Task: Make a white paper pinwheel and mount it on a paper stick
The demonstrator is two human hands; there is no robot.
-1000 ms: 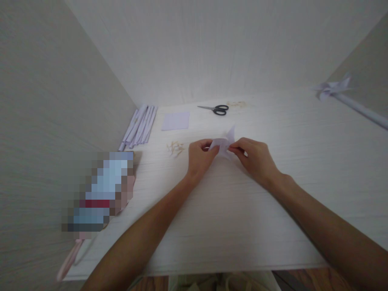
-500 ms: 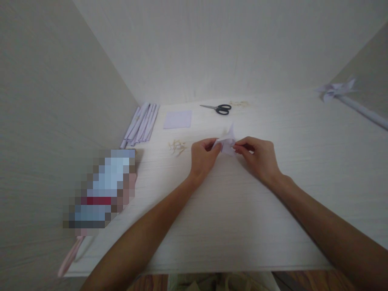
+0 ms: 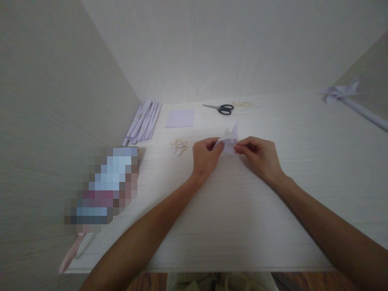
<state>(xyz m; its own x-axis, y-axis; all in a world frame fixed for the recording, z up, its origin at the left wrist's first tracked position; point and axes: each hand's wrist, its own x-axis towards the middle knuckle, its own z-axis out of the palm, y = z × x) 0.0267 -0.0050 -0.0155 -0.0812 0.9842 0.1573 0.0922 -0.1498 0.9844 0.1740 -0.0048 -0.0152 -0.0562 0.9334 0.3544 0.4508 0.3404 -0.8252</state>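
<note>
My left hand (image 3: 205, 155) and my right hand (image 3: 260, 157) meet over the middle of the white table (image 3: 230, 210). Both pinch a small folded piece of pale lilac paper (image 3: 229, 140) between them, its pointed flap sticking up. The left fingers curl round the paper's left side and the right fingers press its right side. A little heap of short tan sticks (image 3: 178, 146) lies just left of my left hand.
Black-handled scissors (image 3: 220, 108) lie at the back. A flat lilac paper square (image 3: 180, 118) and several rolled lilac paper tubes (image 3: 143, 122) sit back left. A blurred-out object (image 3: 104, 184) rests at the left wall. A paper pinwheel on a stick (image 3: 344, 94) leans at the right.
The hands have turned the folded paper a little, so its pointed flap stands higher. The view has shifted slightly; everything else on the table stays where it was.
</note>
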